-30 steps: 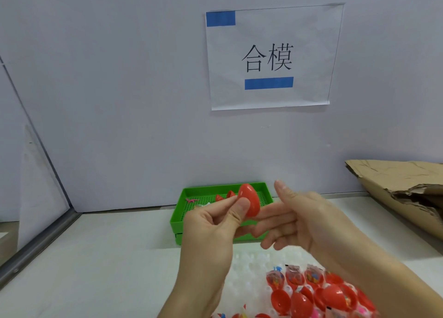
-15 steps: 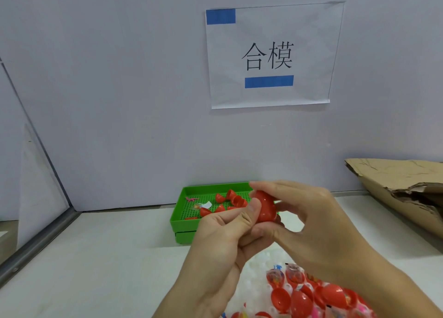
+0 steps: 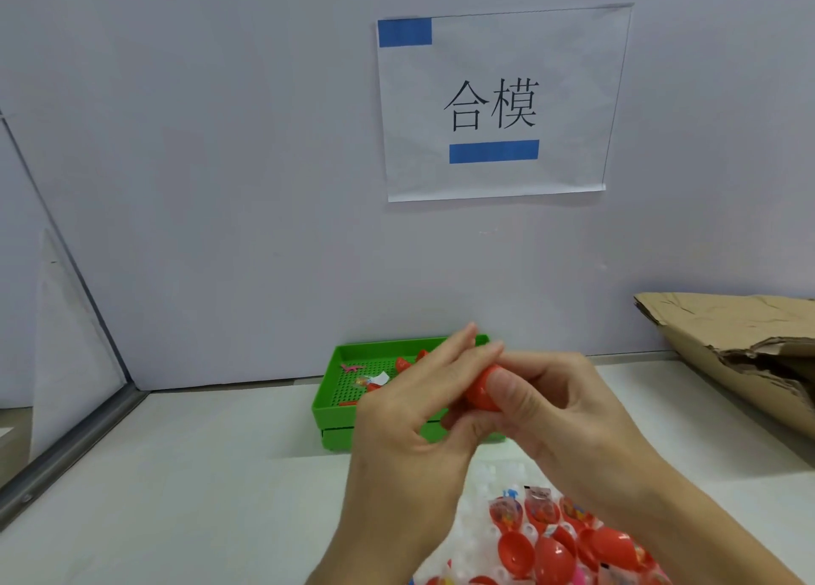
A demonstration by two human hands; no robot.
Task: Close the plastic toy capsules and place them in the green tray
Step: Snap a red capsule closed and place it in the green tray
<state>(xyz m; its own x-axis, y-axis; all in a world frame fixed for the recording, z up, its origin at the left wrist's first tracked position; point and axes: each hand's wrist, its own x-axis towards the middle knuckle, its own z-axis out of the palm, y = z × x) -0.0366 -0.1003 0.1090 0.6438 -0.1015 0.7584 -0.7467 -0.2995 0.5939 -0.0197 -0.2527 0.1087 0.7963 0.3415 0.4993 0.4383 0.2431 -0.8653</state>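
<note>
Red capsule (image 3: 478,392) now more enclosed between both hands than before.

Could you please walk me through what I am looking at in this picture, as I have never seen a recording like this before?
There is no machine here: a person wears a camera on the head, so the single view looks forward and down at their own two bare hands. The left hand and the right hand meet in front of the camera and together grip a red capsule, the right thumb pressing on it. Just behind them on the white table sits the green tray, holding a few red pieces and small bits. At the bottom, nearer the person, lies a heap of open red capsule halves and small wrapped toys. A paper sign hangs on the wall, and torn cardboard lies to the right.
</note>
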